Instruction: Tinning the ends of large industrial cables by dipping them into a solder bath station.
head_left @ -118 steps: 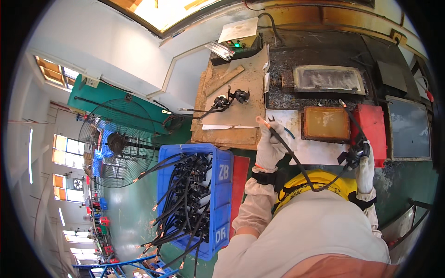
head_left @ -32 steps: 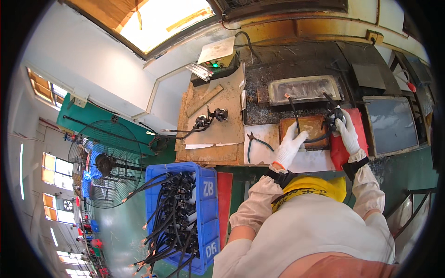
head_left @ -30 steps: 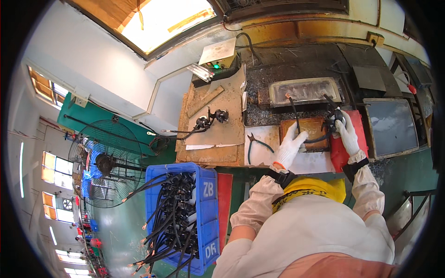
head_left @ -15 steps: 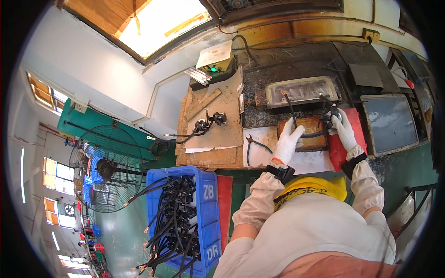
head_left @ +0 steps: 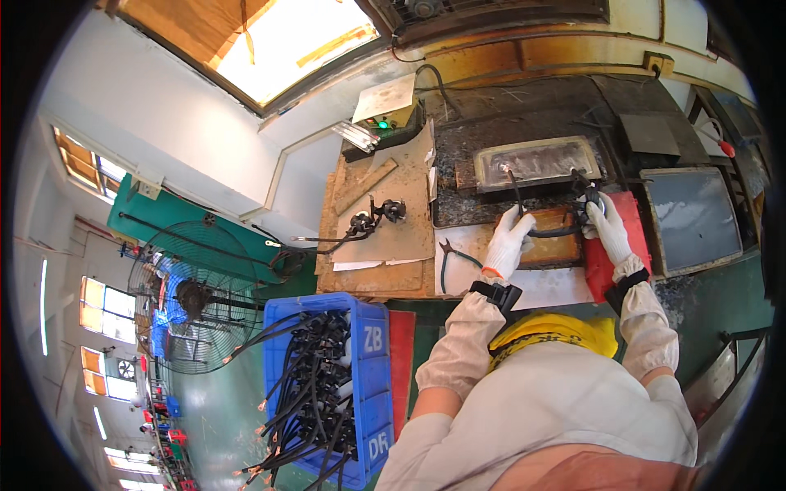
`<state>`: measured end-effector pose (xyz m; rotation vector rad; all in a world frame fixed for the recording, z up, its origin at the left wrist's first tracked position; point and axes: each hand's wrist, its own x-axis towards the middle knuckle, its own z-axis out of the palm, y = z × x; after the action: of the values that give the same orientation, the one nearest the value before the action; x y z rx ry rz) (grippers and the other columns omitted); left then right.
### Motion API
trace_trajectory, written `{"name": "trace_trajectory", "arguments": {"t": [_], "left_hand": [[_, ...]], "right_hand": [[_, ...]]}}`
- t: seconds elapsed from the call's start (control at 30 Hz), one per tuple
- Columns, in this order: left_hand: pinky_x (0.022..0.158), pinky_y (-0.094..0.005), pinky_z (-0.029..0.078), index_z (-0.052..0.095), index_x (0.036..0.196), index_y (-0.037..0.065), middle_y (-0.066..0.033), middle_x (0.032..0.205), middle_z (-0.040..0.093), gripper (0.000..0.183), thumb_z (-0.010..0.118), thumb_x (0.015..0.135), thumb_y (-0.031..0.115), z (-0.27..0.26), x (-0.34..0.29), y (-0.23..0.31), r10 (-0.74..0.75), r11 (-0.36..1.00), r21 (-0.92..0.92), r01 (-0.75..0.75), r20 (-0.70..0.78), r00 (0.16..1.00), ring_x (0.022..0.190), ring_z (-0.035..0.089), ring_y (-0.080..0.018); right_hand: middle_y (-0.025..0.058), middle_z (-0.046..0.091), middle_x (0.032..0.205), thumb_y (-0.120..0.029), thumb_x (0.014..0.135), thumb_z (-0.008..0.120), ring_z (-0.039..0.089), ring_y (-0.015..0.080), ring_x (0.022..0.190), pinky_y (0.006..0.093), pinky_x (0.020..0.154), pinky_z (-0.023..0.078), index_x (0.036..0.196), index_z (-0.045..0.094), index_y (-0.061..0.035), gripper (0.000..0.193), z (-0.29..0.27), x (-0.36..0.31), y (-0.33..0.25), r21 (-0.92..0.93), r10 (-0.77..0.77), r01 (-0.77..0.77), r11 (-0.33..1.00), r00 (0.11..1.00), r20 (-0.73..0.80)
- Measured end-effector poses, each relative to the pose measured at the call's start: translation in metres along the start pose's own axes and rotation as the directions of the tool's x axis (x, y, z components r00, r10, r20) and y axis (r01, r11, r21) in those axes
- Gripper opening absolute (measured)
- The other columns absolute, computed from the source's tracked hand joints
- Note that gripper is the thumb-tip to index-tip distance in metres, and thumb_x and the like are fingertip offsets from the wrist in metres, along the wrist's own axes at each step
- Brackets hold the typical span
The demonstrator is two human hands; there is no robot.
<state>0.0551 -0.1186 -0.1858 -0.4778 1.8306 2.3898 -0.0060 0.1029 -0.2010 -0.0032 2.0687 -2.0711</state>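
My left hand (head_left: pixel 510 242), in a white glove, is closed around a black cable (head_left: pixel 555 232). One end of this cable points up, its tip at the near part of a rectangular metal pot (head_left: pixel 537 146) with a silvery surface. My right hand (head_left: pixel 609 227), gloved too, grips the black part (head_left: pixel 583 211) that the cable runs to; a second short lead points at the pot's right side. Whether the tips touch the surface cannot be made out. Below the cable lies a brown shallow tray (head_left: pixel 550 255). Cutting pliers (head_left: pixel 444 263) rest left of my left hand.
A red box (head_left: pixel 624 214) stands by my right hand, beside a grey-topped tray (head_left: pixel 694 214). Two similar black parts (head_left: pixel 378 214) lie on cardboard at left. A blue crate (head_left: pixel 375 393) full of cabled parts and a large fan (head_left: pixel 192 299) stand left.
The cable ends have dipped slightly toward the pot's surface, and both hands still hold on. The whole view has shifted slightly.
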Motion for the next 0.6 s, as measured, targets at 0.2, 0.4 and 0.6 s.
{"name": "trace_trajectory", "arguments": {"t": [0.2, 0.4, 0.6], "left_hand": [[0.059, -0.0215, 0.041, 0.049, 0.123, 0.009, 0.0011, 0.087, 0.055, 0.046, 0.061, 0.084, 0.03, -0.0027, 0.0079, -0.0069, -0.015, 0.999, -0.049, 0.016, 0.019, 1.0, 0.067, 0.046, -0.0062], [0.058, -0.0217, 0.041, 0.05, 0.12, 0.01, 0.0022, 0.086, 0.055, 0.043, 0.061, 0.084, 0.031, -0.003, 0.0062, -0.0084, -0.034, 0.994, -0.102, 0.032, -0.021, 0.999, 0.066, 0.046, -0.0056], [0.059, -0.0221, 0.043, 0.054, 0.115, 0.01, 0.0035, 0.084, 0.052, 0.038, 0.061, 0.085, 0.032, -0.0015, 0.0032, -0.0045, -0.027, 0.995, -0.101, 0.025, -0.02, 0.999, 0.065, 0.045, -0.0056]], "right_hand": [[0.0013, 0.057, 0.077, -0.027, 0.092, 0.053, 0.054, 0.0074, 0.057, 0.0207, 0.052, 0.047, 0.127, 0.043, -0.0069, 0.042, -0.0024, 0.0021, 0.0018, -0.023, -0.019, 0.019, 1.0, 1.0, 0.006], [0.0014, 0.057, 0.076, -0.029, 0.091, 0.053, 0.054, 0.0075, 0.056, 0.0208, 0.052, 0.047, 0.127, 0.044, -0.0076, 0.043, -0.0034, 0.0031, 0.0077, -0.049, -0.008, 0.008, 0.999, 1.0, 0.0], [0.002, 0.057, 0.076, -0.03, 0.091, 0.053, 0.054, 0.0078, 0.056, 0.0208, 0.052, 0.047, 0.127, 0.044, -0.0083, 0.043, -0.0022, 0.0034, 0.0061, -0.049, -0.001, 0.001, 0.999, 1.0, -0.001]]}}
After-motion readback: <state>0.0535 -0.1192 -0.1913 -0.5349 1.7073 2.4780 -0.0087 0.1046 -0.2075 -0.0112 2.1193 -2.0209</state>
